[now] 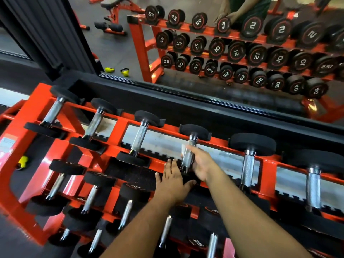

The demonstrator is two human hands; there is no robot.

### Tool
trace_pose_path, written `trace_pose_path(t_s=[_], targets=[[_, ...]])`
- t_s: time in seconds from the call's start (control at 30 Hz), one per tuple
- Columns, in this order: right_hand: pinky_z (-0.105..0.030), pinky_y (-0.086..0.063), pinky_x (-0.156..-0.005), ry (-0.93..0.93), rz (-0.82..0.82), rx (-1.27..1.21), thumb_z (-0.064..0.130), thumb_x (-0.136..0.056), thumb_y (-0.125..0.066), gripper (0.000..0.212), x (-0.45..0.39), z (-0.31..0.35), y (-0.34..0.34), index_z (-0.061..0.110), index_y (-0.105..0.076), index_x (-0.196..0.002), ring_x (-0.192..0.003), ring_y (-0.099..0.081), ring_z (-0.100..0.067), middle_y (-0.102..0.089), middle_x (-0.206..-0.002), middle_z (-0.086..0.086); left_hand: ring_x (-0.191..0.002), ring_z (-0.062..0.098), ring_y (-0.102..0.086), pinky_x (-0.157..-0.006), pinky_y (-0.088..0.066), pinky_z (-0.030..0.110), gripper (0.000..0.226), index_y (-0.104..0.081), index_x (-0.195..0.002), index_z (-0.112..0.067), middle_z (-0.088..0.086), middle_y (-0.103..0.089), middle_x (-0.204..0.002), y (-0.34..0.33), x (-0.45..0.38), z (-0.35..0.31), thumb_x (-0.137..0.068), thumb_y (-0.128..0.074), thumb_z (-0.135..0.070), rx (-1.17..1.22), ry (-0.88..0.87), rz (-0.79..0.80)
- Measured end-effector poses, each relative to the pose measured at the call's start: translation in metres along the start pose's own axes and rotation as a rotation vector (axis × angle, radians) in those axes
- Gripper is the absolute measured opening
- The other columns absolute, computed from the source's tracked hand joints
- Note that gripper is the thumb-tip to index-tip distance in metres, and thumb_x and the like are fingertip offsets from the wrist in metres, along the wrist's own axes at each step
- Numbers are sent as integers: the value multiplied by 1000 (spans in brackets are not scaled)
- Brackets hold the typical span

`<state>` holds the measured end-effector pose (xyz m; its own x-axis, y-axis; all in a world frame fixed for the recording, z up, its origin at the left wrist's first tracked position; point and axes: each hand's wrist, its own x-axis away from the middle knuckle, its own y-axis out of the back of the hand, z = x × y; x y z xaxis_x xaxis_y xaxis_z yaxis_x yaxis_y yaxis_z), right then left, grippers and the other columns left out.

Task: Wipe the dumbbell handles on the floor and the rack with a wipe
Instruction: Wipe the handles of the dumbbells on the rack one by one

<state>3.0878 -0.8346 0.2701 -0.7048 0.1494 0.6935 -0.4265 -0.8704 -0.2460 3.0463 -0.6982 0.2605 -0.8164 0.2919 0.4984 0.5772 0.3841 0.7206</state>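
An orange rack [115,131] holds rows of black dumbbells with knurled steel handles. My right hand [202,164] wraps round the handle [188,159] of the fourth dumbbell on the top tier, with a white wipe [184,148] showing at my fingertips against the handle. My left hand [174,180] lies flat with straight fingers on that dumbbell's near black head [188,180]. Other top-tier handles stand to the left [139,137] and right [248,169].
A wall mirror [204,43] behind the rack reflects the dumbbell ends, a bench and two yellow kettlebells. Lower tiers of dumbbells [91,198] fill the space under my arms. A yellow object [23,162] lies on the floor at the left.
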Motion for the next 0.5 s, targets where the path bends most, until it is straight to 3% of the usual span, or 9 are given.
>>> trace_pose_path(t_s=[0.1, 0.2, 0.3, 0.4, 0.5], targets=[[-44, -50, -106, 16, 48, 1, 23, -95, -66, 30, 2, 4, 6, 4, -70, -118, -106, -70, -27, -73, -116, -15, -156, 21, 14, -125, 6, 55, 105, 14, -160, -12, 7, 17, -169, -1, -1, 0, -96, -48, -67, 0, -2, -12], [-41, -52, -103, 58, 23, -172, 26, -96, -66, 27, -10, 22, 1, 5, -71, -113, -98, -71, -22, -75, -103, -10, -156, 21, 15, -125, 7, 55, 106, 16, -160, -13, 7, 19, -169, 0, 1, 0, -95, -47, -68, 7, 0, -3], [-41, -56, -92, 29, -9, 80, 32, -94, -69, 28, -9, 14, -1, 10, -72, -112, -100, -72, -24, -77, -102, -8, -156, 21, 15, -125, 7, 54, 105, 16, -160, -13, 7, 20, -169, 2, 1, -1, -96, -48, -67, 12, 3, -2], [-48, -52, -101, 14, 30, 350, 34, -90, -73, 30, -8, -12, 15, 15, -71, -114, -105, -71, -26, -78, -104, -5, -156, 21, 14, -125, 6, 56, 105, 16, -160, -13, 7, 19, -169, -1, -1, 0, -96, -48, -66, 8, 4, -6], [-43, -55, -92, 199, -117, 465, 25, -95, -66, 18, -2, -13, 18, 20, -71, -112, -102, -69, -22, -76, -102, 1, -155, 21, 17, -125, 7, 56, 105, 18, -159, -14, 7, 21, -168, -2, 0, 1, -96, -47, -67, -2, 4, -8]])
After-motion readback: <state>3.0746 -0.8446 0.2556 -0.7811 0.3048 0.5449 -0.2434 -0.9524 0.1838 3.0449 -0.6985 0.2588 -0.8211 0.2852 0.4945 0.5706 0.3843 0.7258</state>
